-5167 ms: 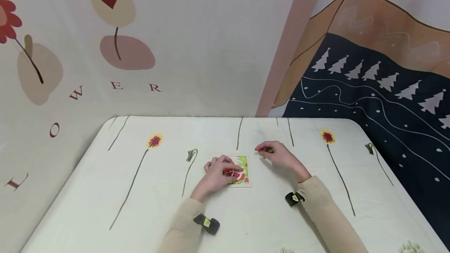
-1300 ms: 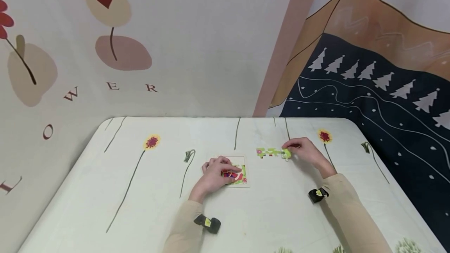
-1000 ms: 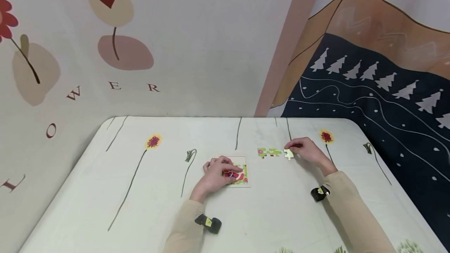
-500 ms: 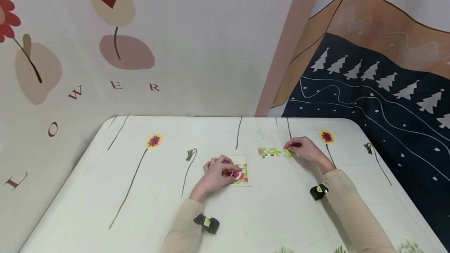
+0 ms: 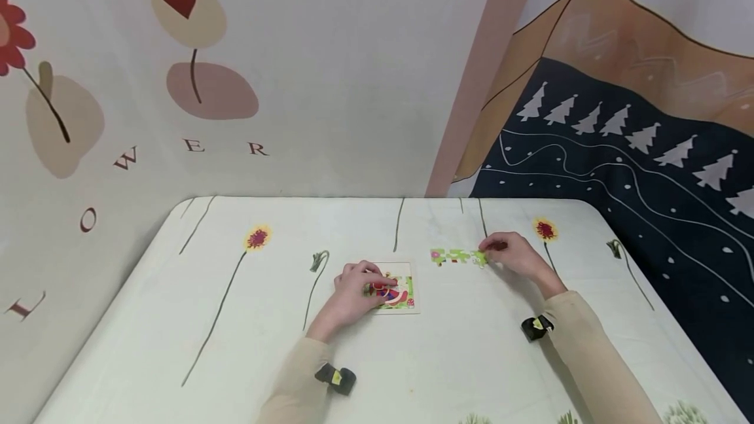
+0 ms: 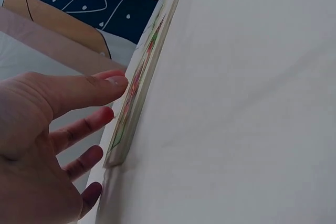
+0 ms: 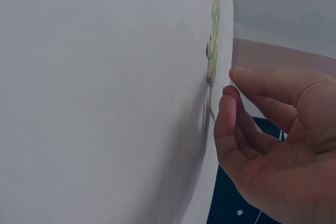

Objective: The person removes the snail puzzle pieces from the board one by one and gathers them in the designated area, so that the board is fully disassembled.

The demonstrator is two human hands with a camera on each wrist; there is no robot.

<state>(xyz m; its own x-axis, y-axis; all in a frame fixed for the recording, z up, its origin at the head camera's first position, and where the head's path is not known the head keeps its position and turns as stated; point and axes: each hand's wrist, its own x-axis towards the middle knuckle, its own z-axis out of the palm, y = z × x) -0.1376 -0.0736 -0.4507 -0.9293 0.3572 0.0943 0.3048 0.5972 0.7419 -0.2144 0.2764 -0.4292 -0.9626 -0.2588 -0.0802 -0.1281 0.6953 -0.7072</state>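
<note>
The right hand (image 7: 273, 129), fingers loosely curled, hovers just beside the row of puzzle pieces (image 7: 212, 51).

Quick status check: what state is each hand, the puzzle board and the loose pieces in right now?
left hand: fingers on the puzzle board, relaxed, gripping nothing.
right hand: at the right end of the piece strip, fingers loosely curled, just off it in the wrist view.
puzzle board: flat on the table, partly filled.
piece strip: green pieces joined in a row, flat, apart from the board.
table: covered with a flower-print cloth.
</note>
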